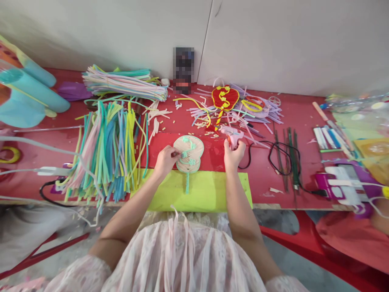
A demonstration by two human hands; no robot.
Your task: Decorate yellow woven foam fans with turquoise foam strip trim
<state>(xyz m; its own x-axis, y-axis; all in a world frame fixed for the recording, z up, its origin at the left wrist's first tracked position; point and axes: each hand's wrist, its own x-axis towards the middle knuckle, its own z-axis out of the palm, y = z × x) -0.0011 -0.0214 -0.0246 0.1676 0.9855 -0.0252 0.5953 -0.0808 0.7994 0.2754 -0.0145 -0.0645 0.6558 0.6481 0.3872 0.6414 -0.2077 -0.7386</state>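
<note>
dark object [183, 69] pixelated, blue wrapping [22, 106] cut off by left edge

It's prob. a craft wkshop: red table [263, 178] w/ pipe-cleaner bundles [109, 154], cut bits [156, 126] & glue gun [231, 132].

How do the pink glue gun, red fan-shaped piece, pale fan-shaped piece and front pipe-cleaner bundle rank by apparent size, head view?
Largest to smallest:
1. Front pipe-cleaner bundle
2. Pale fan-shaped piece
3. Red fan-shaped piece
4. Pink glue gun, visible part only; right hand covers some, so last place is less sure.
</note>
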